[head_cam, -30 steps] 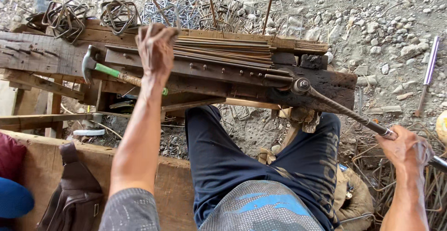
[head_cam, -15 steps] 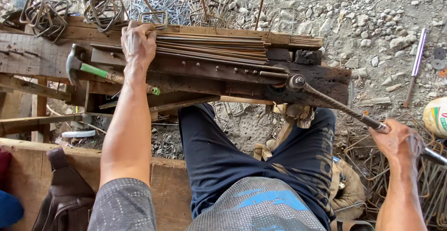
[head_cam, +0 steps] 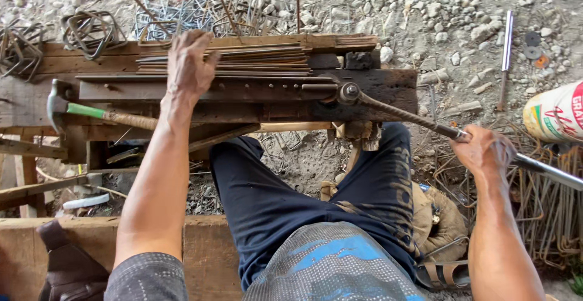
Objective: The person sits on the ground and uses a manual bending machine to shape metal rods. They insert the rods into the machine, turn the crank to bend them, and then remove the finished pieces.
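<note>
Left hand (head_cam: 189, 64) now covers rods (head_cam: 255, 58); ends hidden.

green-handled hammer (head_cam: 91, 111), navy trousers (head_cam: 291, 198), rusty rods (head_cam: 243, 58)

Lever (head_cam: 413, 118): far end runs off the right edge, its grip hidden inside the right hand (head_cam: 483, 150). Left hand (head_cam: 188, 64) covers part of the rods (head_cam: 255, 58). Sack (head_cam: 559, 113) cut by the right edge. Hammer (head_cam: 91, 111): handle end hidden behind the forearm.
</note>
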